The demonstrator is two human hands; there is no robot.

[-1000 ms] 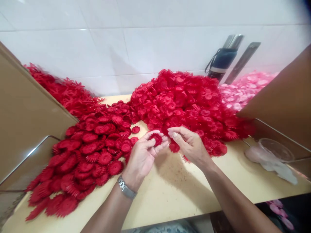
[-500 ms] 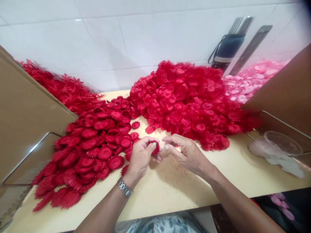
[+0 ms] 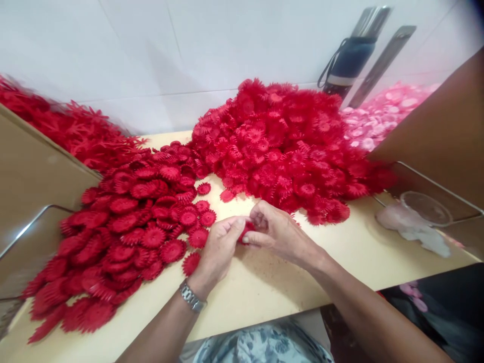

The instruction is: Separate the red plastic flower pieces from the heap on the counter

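I see both hands meeting over the table (image 3: 264, 297): my left hand (image 3: 217, 247) and right hand (image 3: 278, 234) each pinch the same small red flower (image 3: 246, 229) between thumb and fingertips, just in front of the big red heap (image 3: 287, 146) and right of the flatter pile (image 3: 132, 222). The flower looks like thin moulded plastic, so I judge it very light, springy and a bit slick, with petal teeth that bend easily. I would hold it by the firmer centre disc, not the fringe.

Craft workshop, heaped red plastic flowers (image 3: 287, 146), workbench (image 3: 264, 287)
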